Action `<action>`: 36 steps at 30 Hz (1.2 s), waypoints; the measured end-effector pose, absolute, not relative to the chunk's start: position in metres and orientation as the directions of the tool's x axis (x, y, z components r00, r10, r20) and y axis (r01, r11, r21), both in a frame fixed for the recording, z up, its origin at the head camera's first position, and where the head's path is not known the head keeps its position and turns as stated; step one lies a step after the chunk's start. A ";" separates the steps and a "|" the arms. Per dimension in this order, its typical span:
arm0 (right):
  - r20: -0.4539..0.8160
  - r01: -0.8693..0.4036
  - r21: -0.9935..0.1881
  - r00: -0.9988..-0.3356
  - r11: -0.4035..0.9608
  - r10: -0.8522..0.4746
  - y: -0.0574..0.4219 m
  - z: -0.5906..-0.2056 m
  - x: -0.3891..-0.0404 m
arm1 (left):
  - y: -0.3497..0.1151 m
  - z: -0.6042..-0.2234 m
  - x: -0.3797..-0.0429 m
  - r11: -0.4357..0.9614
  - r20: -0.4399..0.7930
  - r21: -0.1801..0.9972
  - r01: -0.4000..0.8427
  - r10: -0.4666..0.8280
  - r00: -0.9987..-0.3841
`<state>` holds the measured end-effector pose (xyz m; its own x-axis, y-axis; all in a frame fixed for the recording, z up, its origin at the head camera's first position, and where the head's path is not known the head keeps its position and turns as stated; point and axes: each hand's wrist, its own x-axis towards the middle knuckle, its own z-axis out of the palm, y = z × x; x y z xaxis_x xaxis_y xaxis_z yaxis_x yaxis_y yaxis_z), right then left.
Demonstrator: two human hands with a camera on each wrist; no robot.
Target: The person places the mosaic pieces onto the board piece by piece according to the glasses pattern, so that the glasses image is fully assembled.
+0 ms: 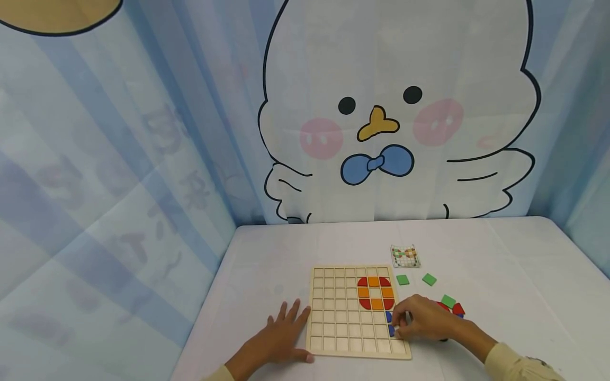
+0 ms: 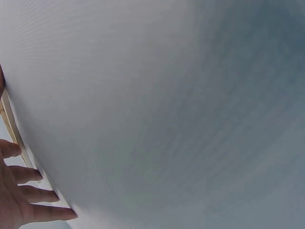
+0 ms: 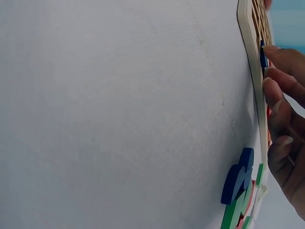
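Left hand (image 1: pixel 281 338) spread | right hand (image 1: pixel 423 317) grip unclear | board (image 1: pixel 342 317): 2 blue pieces (image 1: pixel 392 331), 4 orange squares (image 1: pixel 376 304)

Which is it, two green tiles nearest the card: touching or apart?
Apart. The head view shows white tabletop between the left tile and right tile.

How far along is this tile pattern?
Looks done: red rounded-corner tiles and orange square tiles form a ring on the pale wooden grid board. In hand: the right hand is at blue tiles, shapes partly hidden. Probably left: loose green square tiles beside the board.
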<state>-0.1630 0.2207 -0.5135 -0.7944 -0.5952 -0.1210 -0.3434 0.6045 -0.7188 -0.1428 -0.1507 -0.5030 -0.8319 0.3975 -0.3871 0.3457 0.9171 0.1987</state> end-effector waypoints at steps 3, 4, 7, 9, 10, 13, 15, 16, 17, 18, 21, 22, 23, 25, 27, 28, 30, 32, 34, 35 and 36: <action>-0.130 -0.331 -0.709 -0.806 0.622 -0.577 0.220 -0.514 -0.162 | -0.150 -0.504 -0.144 0.918 -0.387 0.193 0.347 0.396 -0.833; -0.131 -0.329 -0.706 -0.810 0.627 -0.572 0.219 -0.514 -0.162 | -0.150 -0.505 -0.144 0.918 -0.386 0.193 0.347 0.396 -0.833; -0.123 -0.330 -0.710 -0.811 0.622 -0.571 0.220 -0.515 -0.162 | -0.150 -0.506 -0.144 0.917 -0.384 0.193 0.348 0.397 -0.834; -0.098 -0.348 -0.723 -0.804 0.597 -0.586 0.222 -0.515 -0.162 | -0.150 -0.506 -0.144 0.917 -0.381 0.192 0.348 0.397 -0.835; -0.085 -0.354 -0.732 -0.800 0.582 -0.594 0.223 -0.515 -0.162 | -0.151 -0.507 -0.144 0.917 -0.380 0.193 0.348 0.397 -0.835; -0.058 -0.350 -0.769 -0.795 0.535 -0.603 0.229 -0.513 -0.162 | -0.151 -0.507 -0.144 0.917 -0.380 0.195 0.349 0.398 -0.835; -0.057 -0.324 -0.796 -0.801 0.512 -0.596 0.234 -0.512 -0.162 | -0.151 -0.507 -0.144 0.916 -0.379 0.196 0.350 0.400 -0.834; -0.062 -0.304 -0.810 -0.805 0.501 -0.590 0.236 -0.511 -0.162 | -0.151 -0.507 -0.144 0.916 -0.380 0.197 0.350 0.401 -0.834; -0.063 -0.289 -0.821 -0.811 0.493 -0.582 0.239 -0.510 -0.162 | -0.151 -0.506 -0.144 0.916 -0.382 0.198 0.348 0.399 -0.834; -0.063 -0.279 -0.830 -0.814 0.483 -0.578 0.241 -0.509 -0.162 | -0.151 -0.505 -0.143 0.916 -0.382 0.199 0.348 0.399 -0.833; -0.096 -0.225 -0.838 -0.836 0.497 -0.540 0.249 -0.508 -0.161 | -0.150 -0.502 -0.143 0.916 -0.382 0.198 0.350 0.401 -0.833; -0.108 -0.208 -0.837 -0.844 0.506 -0.525 0.252 -0.508 -0.160 | -0.150 -0.501 -0.143 0.916 -0.381 0.198 0.350 0.401 -0.833; -0.120 -0.193 -0.833 -0.852 0.518 -0.510 0.255 -0.508 -0.160 | -0.150 -0.501 -0.143 0.915 -0.381 0.199 0.351 0.402 -0.833; -0.145 -0.165 -0.819 -0.867 0.550 -0.477 0.260 -0.509 -0.158 | -0.150 -0.502 -0.143 0.914 -0.378 0.199 0.354 0.405 -0.833; -0.136 -0.175 -0.804 -0.877 0.569 -0.461 0.267 -0.509 -0.157 | -0.151 -0.505 -0.143 0.913 -0.376 0.201 0.354 0.406 -0.833; -0.127 -0.185 -0.794 -0.881 0.579 -0.456 0.270 -0.510 -0.156 | -0.151 -0.506 -0.144 0.913 -0.375 0.201 0.354 0.406 -0.833; -0.104 -0.213 -0.769 -0.889 0.603 -0.445 0.275 -0.511 -0.154 | -0.152 -0.507 -0.144 0.914 -0.375 0.202 0.353 0.405 -0.834; -0.089 -0.234 -0.743 -0.894 0.626 -0.440 0.280 -0.512 -0.152 | -0.152 -0.508 -0.144 0.913 -0.376 0.205 0.351 0.405 -0.833; -0.086 -0.244 -0.722 -0.897 0.648 -0.434 0.283 -0.513 -0.151 | -0.152 -0.508 -0.145 0.914 -0.379 0.207 0.349 0.403 -0.833; -0.086 -0.245 -0.712 -0.900 0.658 -0.428 0.283 -0.514 -0.150 | -0.152 -0.508 -0.145 0.915 -0.380 0.208 0.347 0.402 -0.833; -0.091 -0.246 -0.700 -0.900 0.670 -0.425 0.284 -0.514 -0.150 | -0.152 -0.508 -0.145 0.915 -0.382 0.210 0.345 0.401 -0.833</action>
